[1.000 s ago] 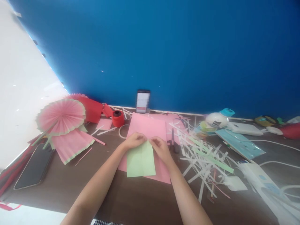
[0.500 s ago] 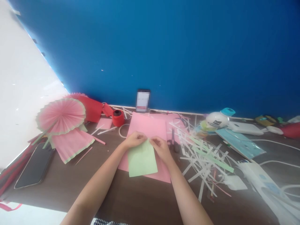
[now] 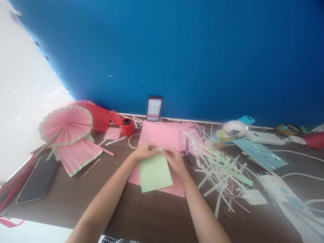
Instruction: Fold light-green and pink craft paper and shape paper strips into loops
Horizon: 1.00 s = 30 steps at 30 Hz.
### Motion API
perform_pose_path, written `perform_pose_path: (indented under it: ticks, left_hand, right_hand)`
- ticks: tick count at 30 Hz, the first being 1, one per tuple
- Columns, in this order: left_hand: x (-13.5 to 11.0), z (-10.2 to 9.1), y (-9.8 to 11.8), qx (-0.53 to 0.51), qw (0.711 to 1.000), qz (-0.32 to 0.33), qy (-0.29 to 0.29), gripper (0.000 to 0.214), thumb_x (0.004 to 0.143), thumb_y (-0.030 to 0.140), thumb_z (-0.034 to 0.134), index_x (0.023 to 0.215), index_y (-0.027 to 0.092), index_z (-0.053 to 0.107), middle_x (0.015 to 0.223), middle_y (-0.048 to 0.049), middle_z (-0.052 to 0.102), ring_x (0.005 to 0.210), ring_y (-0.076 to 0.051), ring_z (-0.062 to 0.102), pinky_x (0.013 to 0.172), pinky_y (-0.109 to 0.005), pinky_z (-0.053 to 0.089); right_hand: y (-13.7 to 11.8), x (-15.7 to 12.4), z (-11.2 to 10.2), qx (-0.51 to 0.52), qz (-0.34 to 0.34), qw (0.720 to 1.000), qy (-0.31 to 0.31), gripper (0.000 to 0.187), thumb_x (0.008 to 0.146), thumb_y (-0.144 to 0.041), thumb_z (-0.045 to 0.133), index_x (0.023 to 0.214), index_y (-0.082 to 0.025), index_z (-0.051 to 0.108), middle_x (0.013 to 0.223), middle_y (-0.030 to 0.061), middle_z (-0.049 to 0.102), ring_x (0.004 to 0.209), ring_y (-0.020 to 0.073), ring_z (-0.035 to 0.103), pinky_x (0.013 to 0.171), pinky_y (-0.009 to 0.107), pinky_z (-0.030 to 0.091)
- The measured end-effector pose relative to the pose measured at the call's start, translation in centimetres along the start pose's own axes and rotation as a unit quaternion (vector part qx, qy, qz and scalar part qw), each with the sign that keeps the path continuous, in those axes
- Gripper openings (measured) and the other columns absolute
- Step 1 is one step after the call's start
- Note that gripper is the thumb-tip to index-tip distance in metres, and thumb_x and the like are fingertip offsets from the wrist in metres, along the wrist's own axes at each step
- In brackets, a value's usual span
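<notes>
A dark phone (image 3: 37, 182) lies flat at the far left of a brown bench (image 3: 152, 216), next to a round pink paper fan (image 3: 66, 125) and a pleated pink piece (image 3: 77, 157) edged in green. Further back stands a red tape roll (image 3: 127, 127), then a small upright screen (image 3: 154, 108) against the blue wall, blurred so no writing can be read. At the centre, the person's left hand (image 3: 145, 151) pinches the top edge of a pale green sheet (image 3: 155, 172). The right hand (image 3: 174, 158) pinches the same edge just beside it. The green sheet lies mostly flat on a larger pink sheet (image 3: 159, 136), with its near edge reaching onto the bench. It looks thin, light and limp, likely to crease easily and slide on the paper beneath. The top edge near the corners seems the surest place to hold it. Scissors (image 3: 186, 152) lie just right of the right hand, then a tangle of white and green paper strips (image 3: 220, 165) and a white power strip (image 3: 286, 199) at far right
</notes>
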State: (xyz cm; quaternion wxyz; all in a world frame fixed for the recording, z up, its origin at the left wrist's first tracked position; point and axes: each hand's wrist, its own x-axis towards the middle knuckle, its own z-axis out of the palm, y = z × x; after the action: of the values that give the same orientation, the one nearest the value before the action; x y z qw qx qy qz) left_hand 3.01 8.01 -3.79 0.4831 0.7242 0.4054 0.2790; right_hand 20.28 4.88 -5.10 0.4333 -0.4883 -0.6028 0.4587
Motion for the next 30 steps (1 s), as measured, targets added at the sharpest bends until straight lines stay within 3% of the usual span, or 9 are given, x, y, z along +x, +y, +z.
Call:
perform_pose_path:
  ticks: [11,20,30]
  left_hand:
    - [-0.16,-0.44,0.44,-0.035,0.999,-0.006,-0.023,0.038,0.074,0.047,0.049,0.063,0.012,0.055,0.052,0.0041,0.039,0.048,-0.006,0.035,0.044,-0.019,0.027]
    - [-0.27,-0.20,-0.12,-0.073,0.996,-0.037,-0.023,0.033,0.074,0.043,0.051,0.073,0.011,0.059,0.059,0.0005,0.051,0.051,-0.008,0.044,0.045,-0.018,0.033]
    - [0.12,-0.01,-0.50,-0.029,0.999,0.021,-0.034,0.024,0.073,0.033,0.052,0.063,0.011,0.056,0.055,0.0036,0.043,0.050,-0.006,0.037,0.046,-0.019,0.030]
  right_hand:
    - [-0.43,0.03,-0.03,0.038,0.013,0.999,-0.008,0.026,0.072,-0.044,0.057,0.075,-0.018,0.059,0.077,0.0030,0.062,0.074,0.0172,0.056,0.069,0.029,0.044]
    - [-0.66,-0.01,-0.22,0.052,0.010,0.999,0.008,0.025,0.075,-0.043,0.054,0.078,-0.019,0.060,0.080,0.0031,0.063,0.078,0.0175,0.057,0.072,0.029,0.043]
    - [-0.51,-0.01,0.35,0.027,0.012,1.000,0.011,0.022,0.070,-0.039,0.061,0.072,-0.018,0.061,0.075,0.0028,0.063,0.074,0.0176,0.056,0.070,0.029,0.043]
